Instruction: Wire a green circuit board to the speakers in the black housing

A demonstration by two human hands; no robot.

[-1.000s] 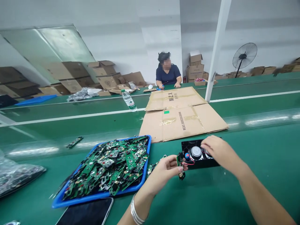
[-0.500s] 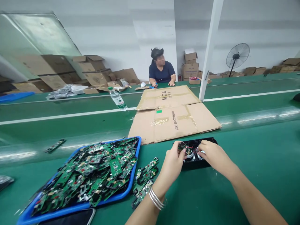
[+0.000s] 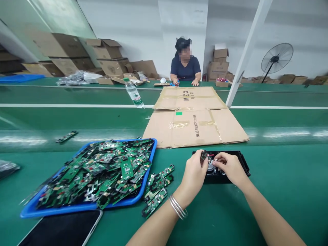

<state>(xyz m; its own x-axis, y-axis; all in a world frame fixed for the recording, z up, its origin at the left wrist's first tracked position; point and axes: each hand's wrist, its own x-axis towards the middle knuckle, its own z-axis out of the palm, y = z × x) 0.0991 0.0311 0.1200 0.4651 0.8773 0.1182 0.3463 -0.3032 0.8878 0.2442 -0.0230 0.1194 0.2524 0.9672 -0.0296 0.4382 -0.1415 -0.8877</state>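
Left hand (image 3: 194, 171) pinches small green circuit board (image 3: 203, 155); right hand (image 3: 229, 166) fingers pinched on thin red wires (image 3: 211, 156) over black plastic speaker housing (image 3: 242, 163). Risk: tugged wires could tear loose.

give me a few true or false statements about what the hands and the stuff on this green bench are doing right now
1. The left hand pinches a small circuit board over the black speaker housing. True.
2. The right hand rests on the flattened cardboard. False: it is at the housing, fingers beside the speaker cone.
3. The blue tray is piled with green circuit boards. True.
4. The water bottle lies inside the tray. False: it stands farther back on the bench, apart from the tray.
5. A few loose boards lie on the bench right of the tray. True.
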